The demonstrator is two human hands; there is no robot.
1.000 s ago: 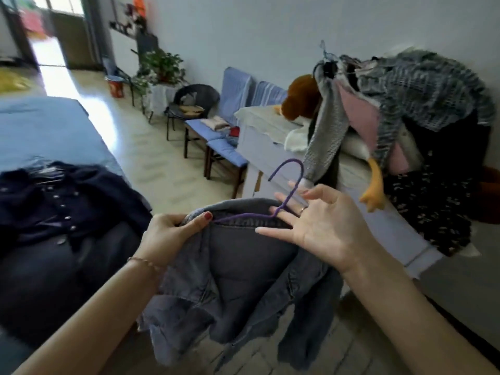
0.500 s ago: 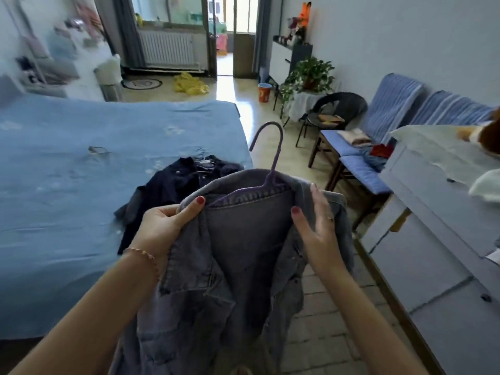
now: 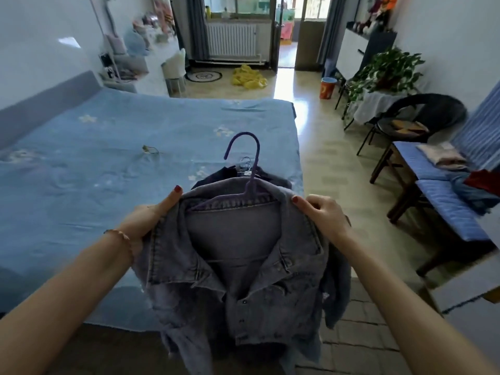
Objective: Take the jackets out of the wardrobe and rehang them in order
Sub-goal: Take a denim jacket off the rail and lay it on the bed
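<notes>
1. We hold denim jacket (image 3: 243, 266) on its purple hanger (image 3: 250, 182): left hand (image 3: 146, 220) and right hand (image 3: 322, 215) pinch the shoulders
2. Dark jacket (image 3: 216, 175) already out, on bed (image 3: 94, 163) beyond
3. Rehanging still left, we judge

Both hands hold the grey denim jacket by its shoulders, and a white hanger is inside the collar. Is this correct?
Not quite. In the head view the hanger is purple, not white. The rest stands: the left hand and right hand hold the grey denim jacket by its shoulders, with the hanger inside the collar.
</notes>
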